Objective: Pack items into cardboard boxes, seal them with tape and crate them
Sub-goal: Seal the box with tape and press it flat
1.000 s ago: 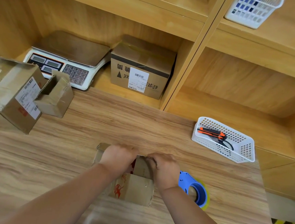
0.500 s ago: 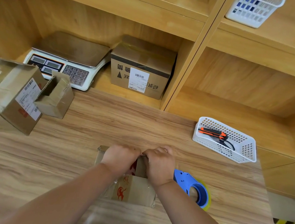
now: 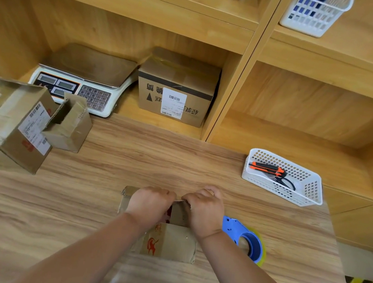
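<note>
Cardboard box [image 3: 168,242] is seen at the lower centre of the frame, set on the worktop [image 3: 131,158] just left of the blue tape dispenser [image 3: 238,230]. Both hands are laid over its top. The fingers of the left hand [image 3: 149,205] are curled down over the far flap, and those of the right hand [image 3: 205,212] are hooked round the flap's edge beside it, with the knuckles nearly meeting.

The flaps are judged to be mid-fold, ahead of taping. For this to be done well, they should be pressed flat and level, with the edges butted and no gap or overlap. They should then be held down by one hand while the dispenser is reached for by the other. As it lies just right of the box, it is best taken by the right hand. The tape should be run along the seam and carried down over both ends. Whether anything is packed inside cannot be told, since the opening is covered by the hands.

The box itself is small, brown, plain corrugated card, with a red printed mark on the near face and more red shown between the hands. Its corners look a little soft, so a firm press is advised, but not one that buckles the walls.
</note>
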`<state>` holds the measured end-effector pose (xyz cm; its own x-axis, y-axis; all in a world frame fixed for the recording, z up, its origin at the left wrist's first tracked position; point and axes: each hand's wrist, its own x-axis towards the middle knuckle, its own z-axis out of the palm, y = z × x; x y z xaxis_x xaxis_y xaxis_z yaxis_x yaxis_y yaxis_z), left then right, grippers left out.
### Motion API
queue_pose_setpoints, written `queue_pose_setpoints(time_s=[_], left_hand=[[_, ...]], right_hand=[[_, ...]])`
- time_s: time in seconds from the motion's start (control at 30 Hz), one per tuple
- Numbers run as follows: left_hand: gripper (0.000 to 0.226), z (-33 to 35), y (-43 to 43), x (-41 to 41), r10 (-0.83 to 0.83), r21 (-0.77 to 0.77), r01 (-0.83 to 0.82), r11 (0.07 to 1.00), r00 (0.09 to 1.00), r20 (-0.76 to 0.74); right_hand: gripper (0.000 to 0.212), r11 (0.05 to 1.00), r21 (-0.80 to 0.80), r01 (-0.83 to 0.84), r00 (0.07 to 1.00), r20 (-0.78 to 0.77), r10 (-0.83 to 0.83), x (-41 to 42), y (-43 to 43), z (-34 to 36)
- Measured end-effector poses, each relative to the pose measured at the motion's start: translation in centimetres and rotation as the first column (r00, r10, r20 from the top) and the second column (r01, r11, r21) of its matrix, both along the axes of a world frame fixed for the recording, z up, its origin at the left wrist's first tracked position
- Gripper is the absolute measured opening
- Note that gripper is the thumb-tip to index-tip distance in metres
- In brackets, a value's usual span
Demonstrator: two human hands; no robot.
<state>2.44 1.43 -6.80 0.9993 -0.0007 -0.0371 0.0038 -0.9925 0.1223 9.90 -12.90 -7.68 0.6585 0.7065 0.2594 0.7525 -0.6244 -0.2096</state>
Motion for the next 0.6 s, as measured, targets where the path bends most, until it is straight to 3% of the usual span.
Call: queue_pose_setpoints(time_s=[0.13,0.4,0.6], left_hand=[[0.046,-0.3,-0.5,-0.1,0.019,0.029,-0.018,0.999,0.999,-0.033],[0.051,-0.4,-0.5,-0.6,0.087,-0.059,-0.088,0.994,0.996,-0.012],[0.05,-0.1,-0.6,-0.8,0.096,-0.053,-0.097,0.994,0.995,-0.022]], right_hand=[[0.018,1.0,0.013,-0.019,1.0,0.014,0.018,0.0,-0.4,-0.4],[0.024,1.0,-0.006,0.011,1.0,-0.024,-0.011,0.1,-1.2,-0.5],[0.023,0.996,0.093,-0.004,1.0,-0.01,0.005,0.3,-1.3,-0.7]])
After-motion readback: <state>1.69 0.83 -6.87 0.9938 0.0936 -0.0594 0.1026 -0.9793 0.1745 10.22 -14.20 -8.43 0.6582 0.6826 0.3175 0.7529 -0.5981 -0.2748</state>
